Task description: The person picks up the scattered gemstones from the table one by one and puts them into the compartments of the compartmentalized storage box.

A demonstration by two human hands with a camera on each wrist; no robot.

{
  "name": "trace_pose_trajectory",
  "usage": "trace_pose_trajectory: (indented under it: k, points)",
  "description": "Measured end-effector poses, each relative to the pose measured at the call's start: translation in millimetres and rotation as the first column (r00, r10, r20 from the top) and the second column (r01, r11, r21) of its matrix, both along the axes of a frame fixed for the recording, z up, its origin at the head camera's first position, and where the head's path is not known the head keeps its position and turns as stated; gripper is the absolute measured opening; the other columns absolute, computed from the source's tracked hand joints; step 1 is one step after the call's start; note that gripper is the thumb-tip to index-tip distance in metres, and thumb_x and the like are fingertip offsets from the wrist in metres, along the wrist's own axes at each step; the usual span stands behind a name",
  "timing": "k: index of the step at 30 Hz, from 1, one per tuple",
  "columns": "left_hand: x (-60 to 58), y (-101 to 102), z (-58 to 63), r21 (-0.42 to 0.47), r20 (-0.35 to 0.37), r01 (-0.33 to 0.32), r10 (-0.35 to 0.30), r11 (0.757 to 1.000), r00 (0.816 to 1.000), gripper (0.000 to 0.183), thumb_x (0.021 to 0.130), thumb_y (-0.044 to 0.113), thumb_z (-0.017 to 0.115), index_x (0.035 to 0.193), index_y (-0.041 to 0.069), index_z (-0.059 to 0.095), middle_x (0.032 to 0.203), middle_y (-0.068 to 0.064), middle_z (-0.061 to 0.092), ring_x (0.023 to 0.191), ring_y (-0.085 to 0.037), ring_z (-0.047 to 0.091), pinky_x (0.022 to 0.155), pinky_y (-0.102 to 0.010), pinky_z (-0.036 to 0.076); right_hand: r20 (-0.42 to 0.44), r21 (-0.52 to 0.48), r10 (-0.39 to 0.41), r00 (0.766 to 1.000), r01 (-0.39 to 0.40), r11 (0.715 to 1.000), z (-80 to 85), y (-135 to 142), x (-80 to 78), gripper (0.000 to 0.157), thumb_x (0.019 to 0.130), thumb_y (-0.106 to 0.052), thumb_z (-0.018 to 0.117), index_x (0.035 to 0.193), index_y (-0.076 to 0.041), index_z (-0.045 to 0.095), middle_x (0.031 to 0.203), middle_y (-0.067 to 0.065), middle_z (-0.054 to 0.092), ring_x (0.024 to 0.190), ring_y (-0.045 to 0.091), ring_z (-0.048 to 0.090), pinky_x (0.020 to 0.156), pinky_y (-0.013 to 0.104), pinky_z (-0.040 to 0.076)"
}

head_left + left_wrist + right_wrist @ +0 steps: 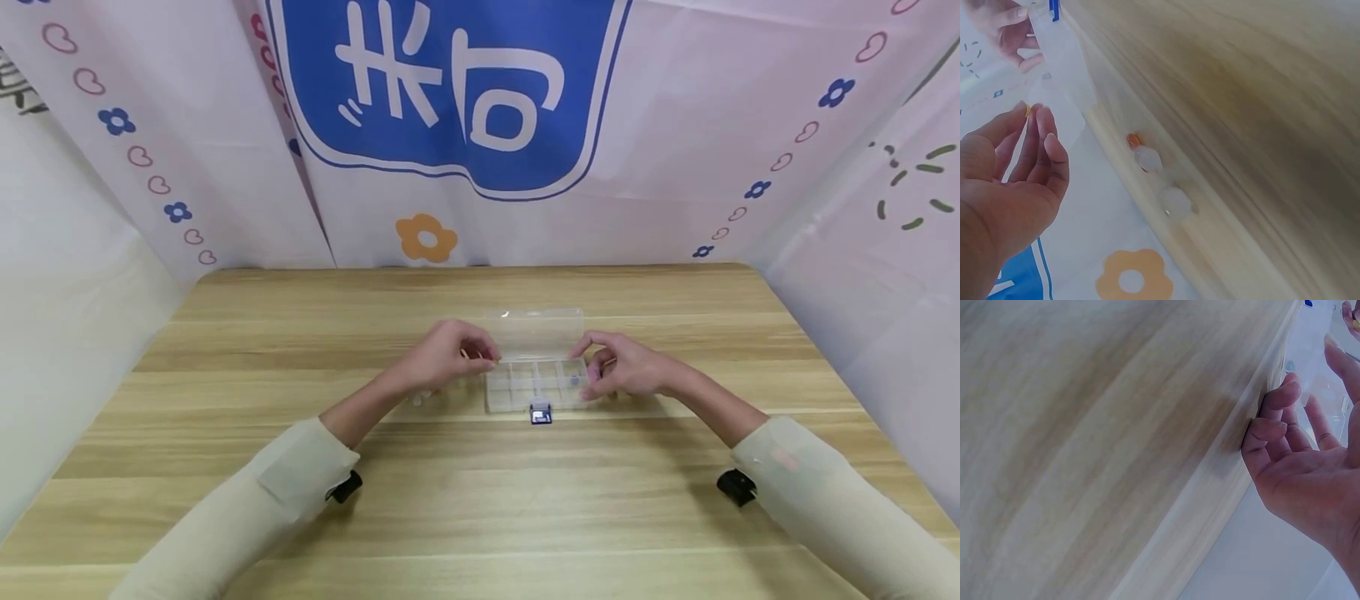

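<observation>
A clear plastic compartment box [523,403] lies on the wooden table with its transparent lid [536,333] raised at the back. My left hand [459,350], at the box's left back corner, pinches a small yellow piece [1028,110] between thumb and fingertip. Its exact kind is too small to tell. At the opposite end, my right hand [626,367] holds the box, thumb near the front corner and index finger near the back one. A small bluish piece [575,381] sits in a right-hand compartment. On the box's front is a blue tab with a white label [541,414].
Left of the box, partly behind my left hand, lie two whitish translucent round pieces [1176,202] and a small orange piece [1133,140]. A printed white cloth [360,217] hangs behind the table's far edge, and white cloth walls flank both sides.
</observation>
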State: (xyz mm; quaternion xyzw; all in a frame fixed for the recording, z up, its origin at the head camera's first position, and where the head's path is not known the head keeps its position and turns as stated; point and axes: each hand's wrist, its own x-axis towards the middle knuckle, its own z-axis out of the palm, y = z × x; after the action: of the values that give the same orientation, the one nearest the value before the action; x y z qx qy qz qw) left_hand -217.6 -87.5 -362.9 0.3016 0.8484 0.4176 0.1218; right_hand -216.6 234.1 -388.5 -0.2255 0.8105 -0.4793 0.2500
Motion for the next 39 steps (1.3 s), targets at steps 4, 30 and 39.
trace_pose_trajectory:
  k: [4, 30, 39]
  points:
    - [-0.7, 8, 0.2, 0.012, 0.026, -0.004, 0.003, 1.0, 1.0, 0.004, 0.092, -0.002, 0.075, 0.097, -0.001, 0.075, 0.087, -0.005, 0.073, 0.079, -0.013, 0.064, 0.071, -0.026, 0.054, 0.003, -0.005, 0.006, 1.0, -0.006, 1.0, 0.0, 0, 0.4, 0.054, 0.084, 0.006, 0.08, 0.128, 0.011, 0.049, 0.077, 0.007, 0.06, 0.063, 0.012, 0.055, 0.055, 0.025, 0.047]
    - [-9.3, 52, -1.9, 0.017, -0.002, 0.063, -0.063, 0.998, 0.998, 0.01, 0.094, -0.001, 0.072, 0.103, -0.004, 0.076, 0.091, -0.01, 0.075, 0.076, -0.014, 0.066, 0.068, -0.021, 0.054, -0.003, 0.023, 0.0, 1.0, 0.0, 1.0, -0.2, 3, -3.8, 0.053, 0.084, 0.005, 0.081, 0.126, 0.009, 0.05, 0.076, 0.006, 0.06, 0.062, 0.012, 0.054, 0.054, 0.024, 0.044]
    - [-8.1, 66, -0.7, 0.052, 0.021, 0.071, -0.072, 0.996, 0.997, 0.005, 0.093, -0.002, 0.074, 0.098, -0.003, 0.075, 0.09, -0.012, 0.076, 0.076, -0.016, 0.067, 0.068, -0.022, 0.056, -0.009, 0.024, 0.01, 1.0, -0.01, 1.0, 1.2, 2, -3.7, 0.051, 0.084, 0.005, 0.081, 0.125, 0.009, 0.05, 0.076, 0.007, 0.06, 0.061, 0.012, 0.054, 0.053, 0.026, 0.046]
